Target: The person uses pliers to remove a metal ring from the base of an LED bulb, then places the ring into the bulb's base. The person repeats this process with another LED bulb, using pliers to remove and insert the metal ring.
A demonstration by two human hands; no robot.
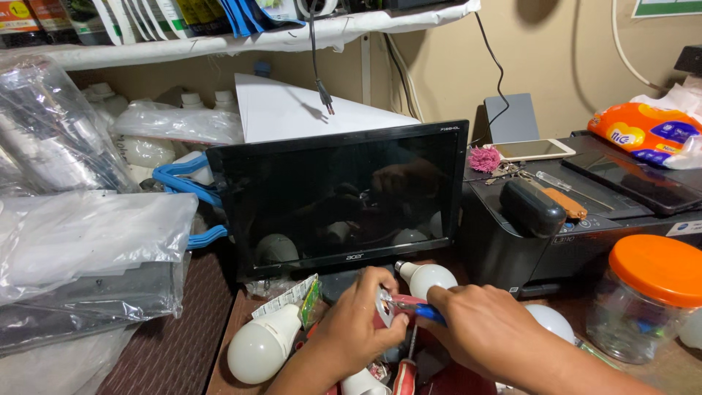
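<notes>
Hands at the near edge of the tabletop (183, 344), over scattered bulb parts. Our left hand (358, 322) curls its fingers (380, 281) around a small bulb base (385, 306), pinching it steady and tipped toward the tool. Our right hand (479, 329) presses its fingers together on the blue handle of a small tool (420, 311), tip laid against the base; we cannot tell whether it is pliers or a driver. Just beyond the fingers: one white LED bulb (426, 278) lying on its side. Left of the fingers: a second white bulb (263, 344). Below them: a red-handled screwdriver (404, 374). Behind: a dark monitor (344, 197). Far right: a black printer (556, 234) and an orange-lidded jar (643, 300).
</notes>
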